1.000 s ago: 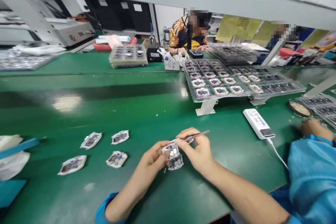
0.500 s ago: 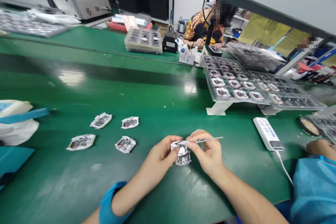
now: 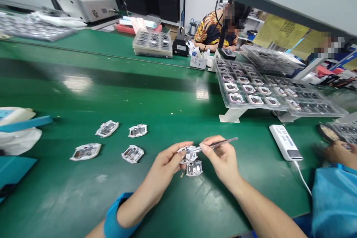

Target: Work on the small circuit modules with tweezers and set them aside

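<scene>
My left hand is closed on a white-framed watch-like housing with a circuit board inside, thumb on its face and fingers behind. In my right hand is a pair of metal tweezers, pinched between thumb and fingers. The tips reach the upper right part of the held housing; whether they grip a part there is too small to tell. Just below it, a second white housing lies on the green table. To the left rest several similar housings, one of them closest to my left hand.
Clear trays of housings stand on white brackets at the right. A white cabled device lies before them. A co-worker's hand and blue sleeve are at the right edge. Stacked trays sit farther back, near another person.
The held housing has shifted slightly up and left, so more of the housing below shows. The tweezers have tilted, their rear end higher. The co-worker's hand at right has moved up.
</scene>
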The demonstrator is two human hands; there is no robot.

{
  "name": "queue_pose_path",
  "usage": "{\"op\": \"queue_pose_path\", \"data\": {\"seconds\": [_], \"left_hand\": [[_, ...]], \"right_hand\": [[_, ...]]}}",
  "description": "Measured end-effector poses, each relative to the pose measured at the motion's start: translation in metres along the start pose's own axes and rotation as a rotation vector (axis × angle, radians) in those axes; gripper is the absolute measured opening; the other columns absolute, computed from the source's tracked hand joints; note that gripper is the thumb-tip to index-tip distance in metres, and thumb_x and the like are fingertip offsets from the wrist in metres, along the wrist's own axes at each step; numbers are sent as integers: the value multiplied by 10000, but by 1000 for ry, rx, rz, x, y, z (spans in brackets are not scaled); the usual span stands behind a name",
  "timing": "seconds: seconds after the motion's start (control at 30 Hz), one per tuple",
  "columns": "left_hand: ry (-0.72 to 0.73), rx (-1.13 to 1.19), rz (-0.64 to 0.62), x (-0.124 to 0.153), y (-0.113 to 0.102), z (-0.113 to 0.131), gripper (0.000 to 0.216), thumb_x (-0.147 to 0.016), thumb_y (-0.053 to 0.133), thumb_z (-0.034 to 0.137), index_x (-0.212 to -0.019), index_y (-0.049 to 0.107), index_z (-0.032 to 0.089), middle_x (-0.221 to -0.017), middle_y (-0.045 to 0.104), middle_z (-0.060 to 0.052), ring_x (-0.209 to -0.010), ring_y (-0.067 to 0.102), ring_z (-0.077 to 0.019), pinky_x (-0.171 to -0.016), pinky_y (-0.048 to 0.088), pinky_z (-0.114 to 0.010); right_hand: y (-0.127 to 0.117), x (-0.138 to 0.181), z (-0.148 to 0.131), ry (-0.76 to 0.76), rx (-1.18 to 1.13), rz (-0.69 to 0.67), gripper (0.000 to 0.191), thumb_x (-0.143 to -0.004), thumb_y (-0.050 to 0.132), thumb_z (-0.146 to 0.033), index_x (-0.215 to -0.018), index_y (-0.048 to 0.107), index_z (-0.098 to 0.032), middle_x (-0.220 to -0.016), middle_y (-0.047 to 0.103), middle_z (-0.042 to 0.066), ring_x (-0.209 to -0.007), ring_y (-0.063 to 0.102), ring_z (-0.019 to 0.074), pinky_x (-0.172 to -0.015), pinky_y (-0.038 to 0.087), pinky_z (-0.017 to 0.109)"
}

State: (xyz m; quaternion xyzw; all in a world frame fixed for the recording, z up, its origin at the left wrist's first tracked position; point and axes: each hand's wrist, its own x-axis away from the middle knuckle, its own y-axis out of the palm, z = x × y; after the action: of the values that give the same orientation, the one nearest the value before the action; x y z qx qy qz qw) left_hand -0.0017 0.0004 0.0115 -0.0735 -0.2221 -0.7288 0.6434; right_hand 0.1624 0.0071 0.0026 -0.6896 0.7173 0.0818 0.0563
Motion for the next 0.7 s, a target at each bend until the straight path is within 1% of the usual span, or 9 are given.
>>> {"op": "queue_pose_path", "data": {"seconds": [0.17, 0.3, 0.37, 0.47, 0.57, 0.7], "left_hand": [[-19, 11, -2, -1, -1, 2, 424, -689, 744, 409, -1022, 733, 147, -720, 650, 7, -597, 474, -103, -565, 409, -203], [-36, 32, -19, -1, -2, 1, 424, -708, 737, 451, -1020, 736, 164, -792, 679, -12, -658, 515, -117, -609, 437, -209], [-38, 43, -27, -1, -2, 0, 417, -719, 733, 464, -1019, 734, 174, -822, 687, -17, -693, 534, -124, -622, 441, -208], [-40, 36, -34, -1, -2, 0, 406, -715, 749, 449, -1018, 730, 179, -784, 676, -5, -686, 532, -121, -609, 433, -201], [-3, -7, -39, -2, -1, 1, 407, -705, 759, 408, -1043, 718, 184, -760, 674, 7, -648, 509, -113, -582, 421, -198], [79, -81, -32, -2, 1, 2, 415, -687, 754, 363, -1053, 702, 175, -845, 711, -12, -690, 548, -133, -638, 461, -226]], "right_hand": [[1, -3, -1, 133, -49, -16, 127, -753, 741, -284, -743, 661, -187, -704, 667, -1, -655, 604, 135, -632, 464, 259], [1, -5, -3, 242, -111, -30, 186, -723, 756, -327, -711, 640, -182, -625, 623, -23, -577, 553, 119, -574, 434, 249], [1, -5, -4, 220, -106, 6, 183, -716, 761, -321, -711, 642, -181, -642, 626, -21, -597, 556, 121, -594, 437, 251], [1, -4, -4, 155, -69, 64, 166, -724, 759, -307, -721, 650, -182, -686, 637, -11, -645, 571, 128, -630, 439, 258], [1, -4, -4, 136, -43, 67, 159, -736, 753, -309, -743, 656, -184, -706, 646, -4, -655, 575, 133, -640, 438, 266], [1, -4, -3, 130, -41, 50, 151, -736, 753, -308, -750, 664, -188, -710, 657, 1, -663, 583, 140, -650, 442, 275]]}}
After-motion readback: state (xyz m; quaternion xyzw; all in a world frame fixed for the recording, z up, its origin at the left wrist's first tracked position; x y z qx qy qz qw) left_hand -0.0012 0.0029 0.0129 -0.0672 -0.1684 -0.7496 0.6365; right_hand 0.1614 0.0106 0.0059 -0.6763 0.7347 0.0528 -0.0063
